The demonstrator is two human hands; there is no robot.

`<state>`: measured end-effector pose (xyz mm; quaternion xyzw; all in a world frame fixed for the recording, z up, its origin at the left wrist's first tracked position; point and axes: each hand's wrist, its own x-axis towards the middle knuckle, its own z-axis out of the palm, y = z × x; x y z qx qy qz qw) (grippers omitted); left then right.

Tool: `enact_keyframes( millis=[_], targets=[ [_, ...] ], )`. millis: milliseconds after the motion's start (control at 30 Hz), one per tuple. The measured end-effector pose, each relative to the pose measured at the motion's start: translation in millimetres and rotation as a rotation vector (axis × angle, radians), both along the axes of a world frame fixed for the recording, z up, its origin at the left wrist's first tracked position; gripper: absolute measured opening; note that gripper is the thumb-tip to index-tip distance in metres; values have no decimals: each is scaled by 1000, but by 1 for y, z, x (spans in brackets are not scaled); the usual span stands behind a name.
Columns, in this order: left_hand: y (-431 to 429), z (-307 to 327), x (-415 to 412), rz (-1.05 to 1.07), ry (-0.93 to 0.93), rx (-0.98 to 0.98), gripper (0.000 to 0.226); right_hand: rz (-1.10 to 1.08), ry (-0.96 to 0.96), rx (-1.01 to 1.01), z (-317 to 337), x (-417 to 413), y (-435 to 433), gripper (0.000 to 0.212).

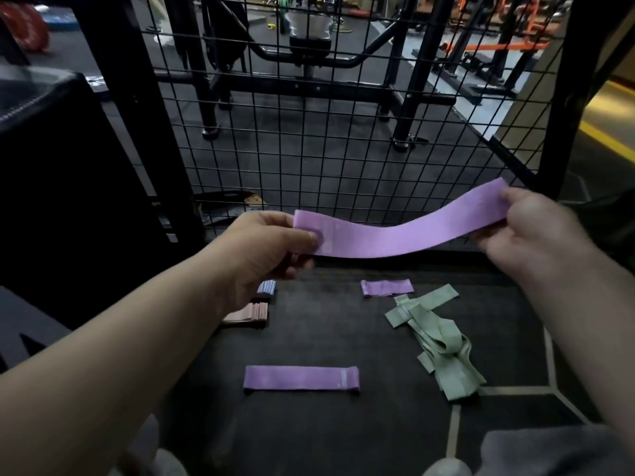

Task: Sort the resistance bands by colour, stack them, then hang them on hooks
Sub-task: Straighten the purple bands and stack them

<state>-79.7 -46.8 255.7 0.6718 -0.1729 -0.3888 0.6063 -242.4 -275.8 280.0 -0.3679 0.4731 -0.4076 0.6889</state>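
Head view. The left hand (271,249) pinches the left end of a purple band (402,228), thumb on top and fingers curled beneath. The right hand (529,235) grips the band's right end, which sits higher. The band hangs in the air between them with a slight sag, above the dark floor (326,341) and in front of a wire mesh panel (343,149).

On the floor, a second purple band (300,378) lies flat at near centre. A folded purple band (387,287) lies farther off, just beside the far end of a loose heap of green bands (436,341) at right. At left, partly hidden by the left hand, sit a small blue stack (267,287) and a pink stack (251,312), the pink one nearer, the two close together. The sorted colours lie well apart from the green heap.
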Motion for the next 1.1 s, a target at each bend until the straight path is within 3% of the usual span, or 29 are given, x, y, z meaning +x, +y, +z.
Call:
enact_keyframes(
  millis=[267, 367, 433, 500, 633, 767, 967, 1100],
  targets=[
    [-3, -4, 0, 91, -266, -170, 10, 227, 10, 120, 3, 3, 30, 14],
    [-8, -4, -3, 105, -334, -225, 9, 377, 302, -163, -3, 8, 55, 5],
    [-10, -5, -7, 79, -328, -235, 6, 452, 478, -452, -10, 13, 71, 17],
    [-11, -10, -10, 22, -308, -216, 8, 601, 438, -616, -14, 16, 83, 27],
    [-14, -13, -15, -103, -295, -186, 14, 879, 292, -759, -21, 20, 98, 37],
    [-15, -12, -19, -128, -140, -237, 11, 841, 270, -791, -27, 24, 98, 35],
    [-16, -10, -12, -122, 163, -246, 28, 750, 266, -715, -25, 24, 93, 8],
    [-16, -17, -15, -284, 87, -131, 41, 660, 230, -607, -21, 25, 93, 6]
  ],
)
